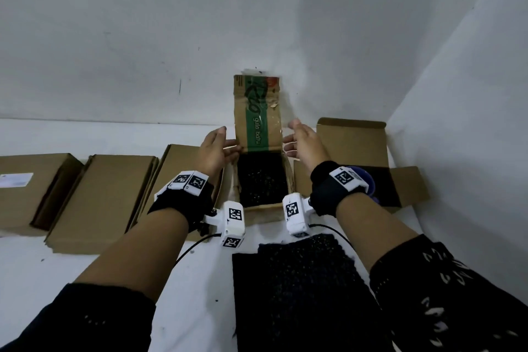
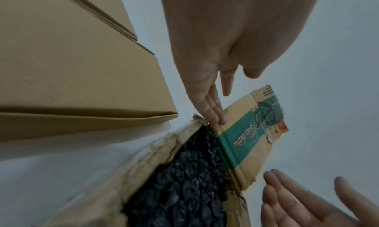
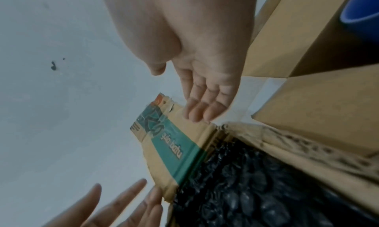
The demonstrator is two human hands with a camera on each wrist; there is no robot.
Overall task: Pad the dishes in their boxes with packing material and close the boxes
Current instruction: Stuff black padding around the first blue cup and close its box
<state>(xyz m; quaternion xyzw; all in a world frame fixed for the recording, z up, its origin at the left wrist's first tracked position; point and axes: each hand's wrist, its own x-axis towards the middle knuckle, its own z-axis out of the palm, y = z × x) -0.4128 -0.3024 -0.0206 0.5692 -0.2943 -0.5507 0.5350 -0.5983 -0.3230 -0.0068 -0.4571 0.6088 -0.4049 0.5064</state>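
Note:
A small cardboard box stands in the middle, packed to the top with black bubble wrap. Its lid flap, with a green stripe, stands upright against the wall. My left hand is at the flap's left edge, and its straight fingers touch the flap near the hinge. My right hand is at the flap's right edge with straight fingers; whether they touch it I cannot tell. Neither hand holds anything.
On the right an open box holds a blue dish on black padding, half hidden by my wrist. A black bubble wrap sheet lies in front. Three closed boxes line the left. White walls stand behind and to the right.

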